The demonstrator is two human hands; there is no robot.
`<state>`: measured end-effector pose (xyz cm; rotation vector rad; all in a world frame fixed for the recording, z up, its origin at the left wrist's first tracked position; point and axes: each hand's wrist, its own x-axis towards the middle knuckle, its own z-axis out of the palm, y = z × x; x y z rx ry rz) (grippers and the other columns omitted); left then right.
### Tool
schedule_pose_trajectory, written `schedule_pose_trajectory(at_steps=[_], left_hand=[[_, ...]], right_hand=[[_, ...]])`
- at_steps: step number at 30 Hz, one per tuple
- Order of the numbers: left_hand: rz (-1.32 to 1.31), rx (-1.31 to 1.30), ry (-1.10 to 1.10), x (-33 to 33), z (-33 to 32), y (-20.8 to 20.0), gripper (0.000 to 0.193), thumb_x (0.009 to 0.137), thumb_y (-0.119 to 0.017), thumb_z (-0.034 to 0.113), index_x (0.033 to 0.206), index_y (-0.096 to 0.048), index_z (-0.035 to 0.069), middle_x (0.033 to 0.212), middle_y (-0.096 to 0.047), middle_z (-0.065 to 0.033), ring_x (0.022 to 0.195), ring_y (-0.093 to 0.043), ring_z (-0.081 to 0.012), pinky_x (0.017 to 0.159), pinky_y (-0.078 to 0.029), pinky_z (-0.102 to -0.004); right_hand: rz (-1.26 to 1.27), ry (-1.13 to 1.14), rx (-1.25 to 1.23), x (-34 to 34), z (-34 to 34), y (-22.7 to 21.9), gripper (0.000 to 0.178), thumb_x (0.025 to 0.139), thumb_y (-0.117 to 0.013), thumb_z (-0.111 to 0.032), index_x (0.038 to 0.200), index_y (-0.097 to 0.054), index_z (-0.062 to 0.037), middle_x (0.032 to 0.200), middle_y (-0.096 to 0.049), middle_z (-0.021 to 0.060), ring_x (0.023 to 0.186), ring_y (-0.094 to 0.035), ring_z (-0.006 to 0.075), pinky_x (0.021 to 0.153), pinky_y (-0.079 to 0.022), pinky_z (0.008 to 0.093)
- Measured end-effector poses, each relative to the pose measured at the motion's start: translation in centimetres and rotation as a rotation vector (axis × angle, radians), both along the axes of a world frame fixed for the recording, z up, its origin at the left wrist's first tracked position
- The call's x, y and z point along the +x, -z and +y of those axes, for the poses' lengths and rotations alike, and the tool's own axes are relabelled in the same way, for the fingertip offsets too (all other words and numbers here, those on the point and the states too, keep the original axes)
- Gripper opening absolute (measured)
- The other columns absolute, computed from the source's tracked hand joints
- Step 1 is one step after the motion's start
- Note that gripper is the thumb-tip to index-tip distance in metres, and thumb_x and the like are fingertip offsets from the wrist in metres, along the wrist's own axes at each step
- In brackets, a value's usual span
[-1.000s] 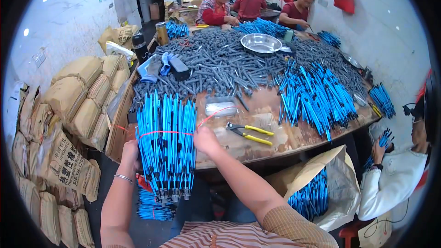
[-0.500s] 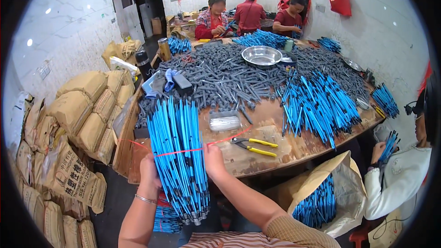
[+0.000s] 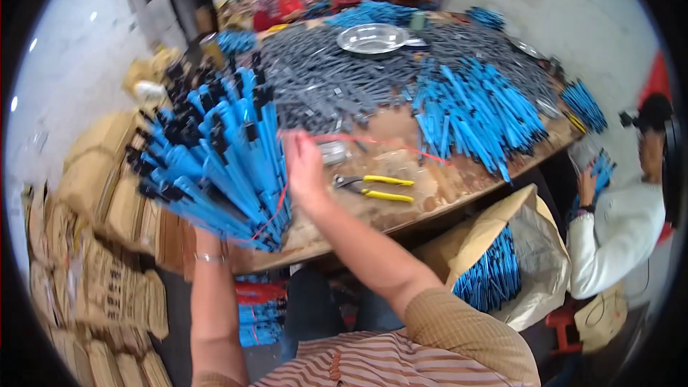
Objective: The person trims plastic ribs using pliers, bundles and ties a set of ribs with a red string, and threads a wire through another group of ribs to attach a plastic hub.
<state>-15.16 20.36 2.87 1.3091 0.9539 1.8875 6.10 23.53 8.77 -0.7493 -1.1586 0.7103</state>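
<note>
A thick bundle of slim blue rods with black ends [image 3: 226,161] is raised and tilted over the table's near left edge, its black tips fanned toward me. My left hand [image 3: 208,241] grips it low down; most of its fingers are hidden beneath the rods. Red string [image 3: 373,143] runs round the lower part of the bundle and up to my right hand [image 3: 306,172], which is closed on it beside the rods. The string's loose end trails right across the table. Yellow-handled pliers [image 3: 376,188] lie just right of my right forearm.
Grey pieces [image 3: 322,75] and loose blue rods [image 3: 476,111] cover much of the wooden table [image 3: 387,129]. A steel bowl [image 3: 373,38] sits among them. An open paper sack [image 3: 494,236] of rods stands at right, near a co-worker's white sleeve [image 3: 620,236]. Brown sacks [image 3: 97,158] are stacked left.
The bundle has swung up and left, its far ends now tipped toward me. My right hand has moved up and slightly left with the string. The whole view has shifted.
</note>
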Motion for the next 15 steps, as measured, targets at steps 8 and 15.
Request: schedule_pose_trajectory(at_steps=[8,15], left_hand=[[0.225,-0.091,0.296,3.5,4.9,8.2,0.052,0.093,-0.035,0.042,0.126,-0.037,0.001,0.125,-0.046,-0.0148,0.106,-0.048,-0.0310,0.099,-0.034,-0.0429],[0.266,-0.173,0.563,9.7,3.6,10.3,0.046,0.093,-0.036,0.038,0.120,-0.040,0.001,0.125,-0.046,-0.0159,0.108,-0.047,-0.0298,0.099,-0.034,-0.0427]], right_hand=[[0.118,-0.015,-0.150,-0.2,-1.5,1.5,0.032,0.091,-0.045,-0.029,0.078,-0.056,-0.0021,0.064,-0.049,0.0159,0.062,-0.052,0.0200,0.057,-0.040,0.0384],[0.033,-0.024,-0.213,4.6,-12.7,-1.2,0.021,0.091,-0.047,-0.018,0.085,-0.054,0.0007,0.073,-0.057,0.0159,0.071,-0.057,0.0242,0.066,-0.045,0.0338]])
